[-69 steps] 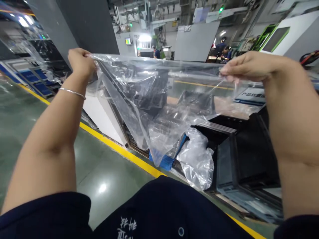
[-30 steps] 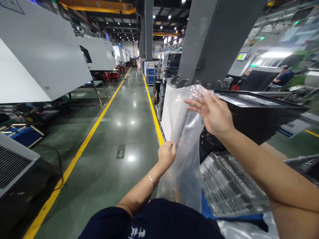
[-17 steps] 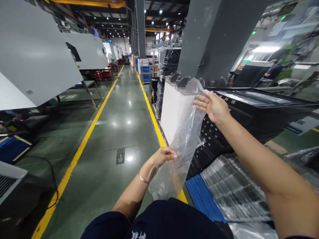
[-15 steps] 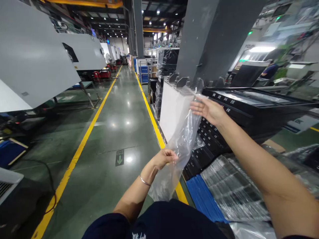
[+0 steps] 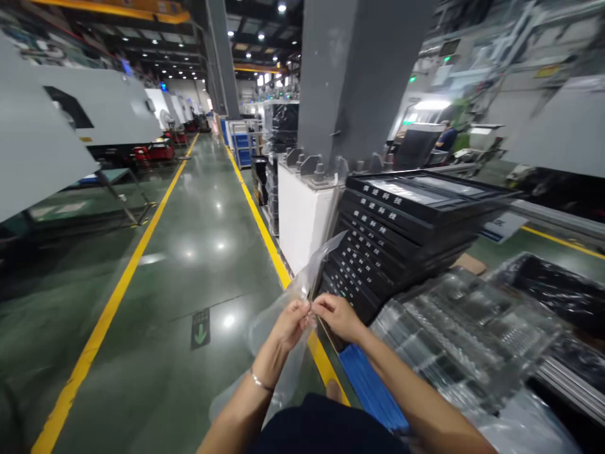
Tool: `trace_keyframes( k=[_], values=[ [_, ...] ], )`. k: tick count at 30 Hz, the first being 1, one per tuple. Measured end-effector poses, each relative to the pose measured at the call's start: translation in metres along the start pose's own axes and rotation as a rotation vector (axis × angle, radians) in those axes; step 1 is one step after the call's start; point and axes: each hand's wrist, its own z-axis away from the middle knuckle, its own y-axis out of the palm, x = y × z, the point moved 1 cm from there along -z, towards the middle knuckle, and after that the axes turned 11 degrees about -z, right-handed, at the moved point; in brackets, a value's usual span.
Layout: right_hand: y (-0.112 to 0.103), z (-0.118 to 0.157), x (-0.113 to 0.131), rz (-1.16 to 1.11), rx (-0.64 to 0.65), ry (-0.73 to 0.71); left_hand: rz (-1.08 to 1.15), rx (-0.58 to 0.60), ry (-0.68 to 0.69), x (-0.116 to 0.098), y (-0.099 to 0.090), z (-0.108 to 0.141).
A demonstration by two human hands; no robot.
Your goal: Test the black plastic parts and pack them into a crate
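Observation:
A clear plastic bag [image 5: 309,277] hangs in front of my body, its upper end pointing right and its lower part trailing toward my left forearm. My left hand [image 5: 292,323] pinches it near the middle, a metal bracelet on that wrist. Fingertips of my right hand [image 5: 338,317] meet the left ones and pinch the film at the same spot. Just beyond my hands rises a stack of black trays [image 5: 378,227] with white lettering on their fronts.
A white block [image 5: 300,217] surrounds the foot of a grey column [image 5: 359,82]. Stacked clear plastic trays [image 5: 454,340] and blue sheets [image 5: 371,384] lie at right. Yellow lines [image 5: 258,221] edge the green walkway [image 5: 198,265]. White machines [image 5: 104,107] stand left; a person [image 5: 445,137] is far right.
My right hand has come down and in from the bag's upper end to meet my left hand. The bag is now gathered between them. The view has turned to the right.

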Motion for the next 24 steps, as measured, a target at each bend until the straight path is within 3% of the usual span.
trace_keyframes(
  k=[3, 7, 11, 14, 19, 24],
  values=[
    [-0.020, -0.002, -0.013, -0.043, -0.086, -0.004, -0.090, -0.062, 0.031, 0.002, 0.011, -0.011],
    [-0.038, -0.004, -0.039, -0.195, -0.109, 0.033, -0.196, -0.096, 0.063, 0.006, 0.030, -0.034],
    [-0.054, -0.002, -0.061, -0.382, -0.114, 0.092, -0.366, -0.049, 0.044, 0.016, 0.046, -0.061],
    [-0.070, 0.001, -0.074, -0.347, -0.169, 0.096, -0.465, -0.039, 0.055, 0.028, 0.052, -0.081],
    [-0.096, 0.001, -0.095, -0.279, -0.181, 0.052, -0.336, 0.013, -0.030, 0.045, 0.066, -0.102],
    [-0.118, -0.005, -0.113, -0.243, -0.223, 0.015, -0.224, 0.037, -0.081, 0.046, 0.086, -0.113]
  ],
)
